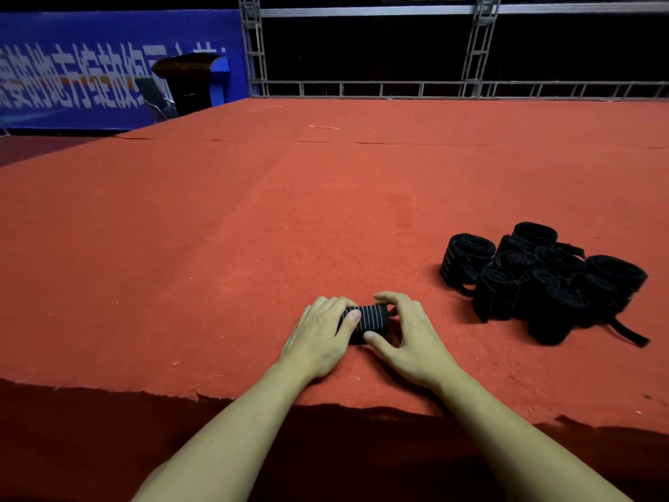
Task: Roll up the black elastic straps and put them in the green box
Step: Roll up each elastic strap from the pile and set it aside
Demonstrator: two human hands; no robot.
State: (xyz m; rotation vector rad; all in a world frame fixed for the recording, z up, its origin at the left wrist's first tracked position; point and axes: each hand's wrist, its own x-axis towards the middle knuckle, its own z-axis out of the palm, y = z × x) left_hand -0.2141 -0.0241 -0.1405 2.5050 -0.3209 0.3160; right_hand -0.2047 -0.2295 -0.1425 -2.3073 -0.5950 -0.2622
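A black strap with thin pale stripes (365, 322) lies on the red felt surface (217, 248), close to its near edge, and both hands are on it. It looks almost fully wound: a short thick roll lying on its side, with no loose tail showing past the hands. The left hand (320, 335) covers the roll's left end, its fingers (353, 317) curled over the top and the thumb lying across the stripes. The right hand (409, 335) cups the right end, forefinger hooked over the far side and thumb pressed against the near side, so both hands are grasping the same roll rather than lying loose.

To the right of that roll and a little farther from the edge sits a heap of black rolled straps (543, 280), roughly ten by a rough count, bunched together and touching. A few loose ends stick out of the heap, one flat tail (626, 333) trailing toward the near edge.

Judging from this, the rolling part seems well advanced: the heap looks already wound and the strap in hand is at or near its last turn. No unrolled straps show anywhere on the surface. The boxing part appears not yet started, since no green box is in view at all; the whole heap, plus the roll being held, has yet to go into it.
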